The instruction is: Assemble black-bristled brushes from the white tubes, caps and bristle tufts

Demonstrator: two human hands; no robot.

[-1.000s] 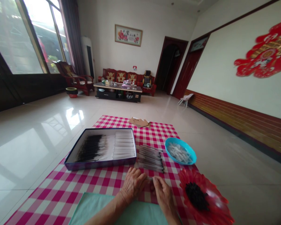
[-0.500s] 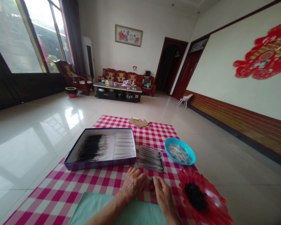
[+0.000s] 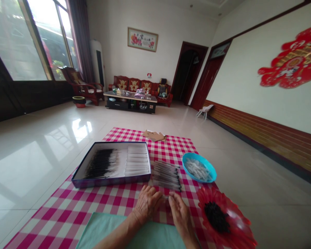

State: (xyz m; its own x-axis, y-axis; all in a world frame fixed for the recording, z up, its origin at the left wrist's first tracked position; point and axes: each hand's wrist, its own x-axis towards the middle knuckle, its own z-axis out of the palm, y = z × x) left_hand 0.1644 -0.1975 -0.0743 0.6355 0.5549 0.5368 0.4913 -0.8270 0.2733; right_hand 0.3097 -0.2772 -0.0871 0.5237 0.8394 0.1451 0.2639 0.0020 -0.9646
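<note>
Head view: left hand (image 3: pixel 147 204), right hand (image 3: pixel 180 217) close, grip unclear; black-tipped tubes (image 3: pixel 167 175) ahead, red dish (image 3: pixel 220 218) beside.

The one camera is sitting on the person's head; it is looking forward and down from up high; it is looking right over the left hand (image 3: pixel 147 204) and the right hand (image 3: pixel 180 218), which are showing very near at the bottom; the checked cloth (image 3: pixel 54 207) is filling the low middle; the tiled floor (image 3: pixel 28 166) is stretching far away to the red sofa (image 3: pixel 132 85) by the back wall (image 3: pixel 111 58).
</note>
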